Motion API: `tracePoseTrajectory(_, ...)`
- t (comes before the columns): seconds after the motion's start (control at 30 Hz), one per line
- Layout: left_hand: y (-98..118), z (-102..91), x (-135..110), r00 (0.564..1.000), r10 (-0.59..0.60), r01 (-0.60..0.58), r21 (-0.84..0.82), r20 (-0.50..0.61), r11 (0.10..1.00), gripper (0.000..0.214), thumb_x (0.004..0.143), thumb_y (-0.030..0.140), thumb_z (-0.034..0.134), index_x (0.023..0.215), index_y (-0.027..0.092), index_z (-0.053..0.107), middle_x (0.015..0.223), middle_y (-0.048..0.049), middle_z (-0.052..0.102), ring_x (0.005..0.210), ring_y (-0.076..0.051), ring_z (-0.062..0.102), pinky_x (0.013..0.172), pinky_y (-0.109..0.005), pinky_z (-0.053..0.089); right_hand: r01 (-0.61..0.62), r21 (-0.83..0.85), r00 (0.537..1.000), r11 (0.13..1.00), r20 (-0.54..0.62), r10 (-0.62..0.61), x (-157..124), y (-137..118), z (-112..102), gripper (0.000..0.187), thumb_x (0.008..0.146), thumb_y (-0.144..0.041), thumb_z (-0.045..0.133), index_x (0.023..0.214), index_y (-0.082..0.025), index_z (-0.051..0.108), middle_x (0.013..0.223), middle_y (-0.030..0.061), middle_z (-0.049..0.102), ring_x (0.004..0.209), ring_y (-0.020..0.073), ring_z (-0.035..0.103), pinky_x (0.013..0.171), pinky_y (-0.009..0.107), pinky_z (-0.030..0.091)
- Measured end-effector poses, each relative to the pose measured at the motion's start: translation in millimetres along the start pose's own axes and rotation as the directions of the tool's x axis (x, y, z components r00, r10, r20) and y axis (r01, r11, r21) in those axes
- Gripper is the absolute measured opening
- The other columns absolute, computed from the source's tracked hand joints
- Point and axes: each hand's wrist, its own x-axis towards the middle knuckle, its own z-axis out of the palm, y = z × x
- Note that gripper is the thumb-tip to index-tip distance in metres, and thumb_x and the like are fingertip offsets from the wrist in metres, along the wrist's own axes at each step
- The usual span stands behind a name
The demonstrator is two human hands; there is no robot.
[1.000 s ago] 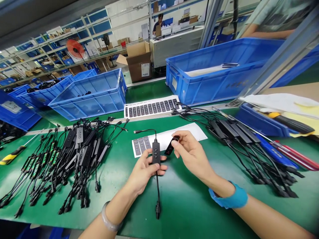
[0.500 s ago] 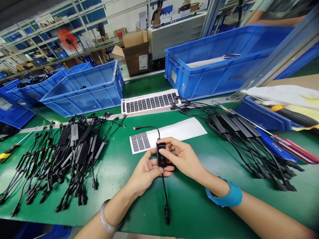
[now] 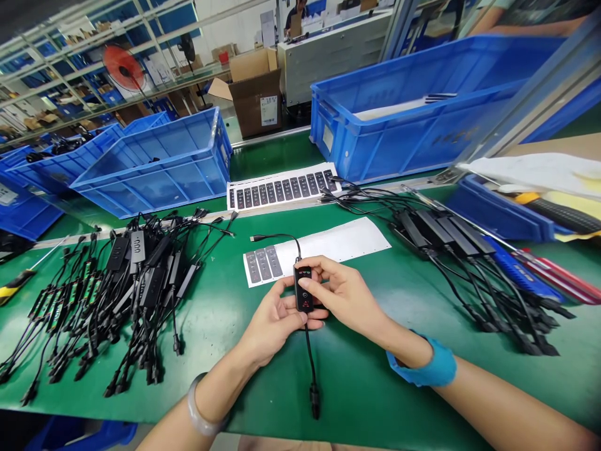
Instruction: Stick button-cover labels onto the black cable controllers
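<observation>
Label (image 3: pixel 305 295) moved from beside controller (image 3: pixel 297 299) onto its face, 6 o'clock of sheet (image 3: pixel 335 242). Left hand (image 3: pixel 277 316) grips controller, right hand (image 3: pixel 345 291) pinches label. Placement looks done, adhesion unclear; three grey labels (image 3: pixel 263 264) remain.

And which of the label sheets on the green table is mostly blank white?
The nearer label sheet, just beyond the right hand: it shows only three grey labels, at its left end. The farther label sheet carries a row of dark labels.
</observation>
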Motion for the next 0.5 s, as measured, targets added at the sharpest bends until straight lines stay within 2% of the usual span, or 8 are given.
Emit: tracePoseTrajectory(0.5, 2.0, 1.6, -1.2, 1.000, 0.003, -0.003, 0.005, 0.004, 1.000, 0.056, 0.073, 0.020, 0.077, 0.118, 0.016, 0.044, 0.095, -0.0091, 0.070, 0.093, -0.025, 0.070, 0.085, -0.038, 0.052, 0.014, -0.009, 1.000, 1.000, -0.003, -0.014, 0.4, 3.2, -0.7, 0.025, 0.083, -0.029, 0.059, 0.105, -0.017, 0.065, 0.070, -0.0004, 0.051, 0.062, 0.0122, 0.050, 0.048, 0.019, 0.045)
